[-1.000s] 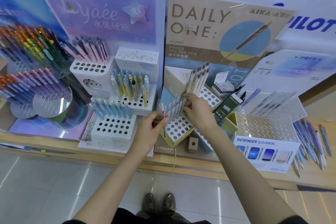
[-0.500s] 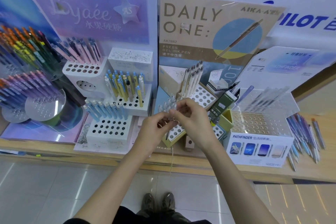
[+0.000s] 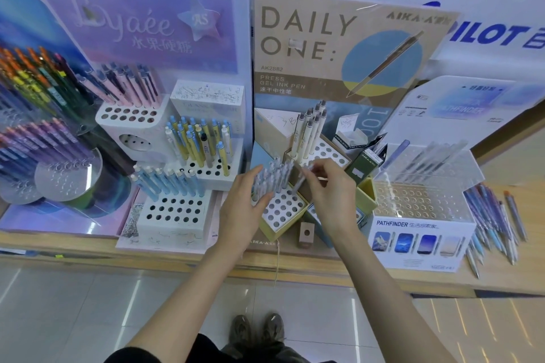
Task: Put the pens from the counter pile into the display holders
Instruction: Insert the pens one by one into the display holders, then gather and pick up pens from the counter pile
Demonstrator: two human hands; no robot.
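Note:
A yellow-sided display holder [image 3: 284, 206] with a white hole-grid top stands at the middle of the counter. A cluster of pale grey pens [image 3: 272, 175] stands in its back rows. My left hand [image 3: 240, 211] lies against the left side of that cluster, fingers straight and thumb spread over the grid. My right hand [image 3: 331, 190] pinches one pale pen [image 3: 303, 181], tilted and blurred, with its lower end at the holder. The counter pile of pens [image 3: 495, 216] lies loose at the far right.
A higher beige holder [image 3: 327, 152] with white pens stands behind my right hand. A clear Pathfinder rack [image 3: 421, 200] is to the right. White holders [image 3: 174, 211] with blue and yellow pens stand left. The counter's front edge [image 3: 295, 265] runs below the displays.
My left hand has opened and now lies flat against the standing pens. My right hand has moved right and down with one pen pinched. The camera has drifted slightly.

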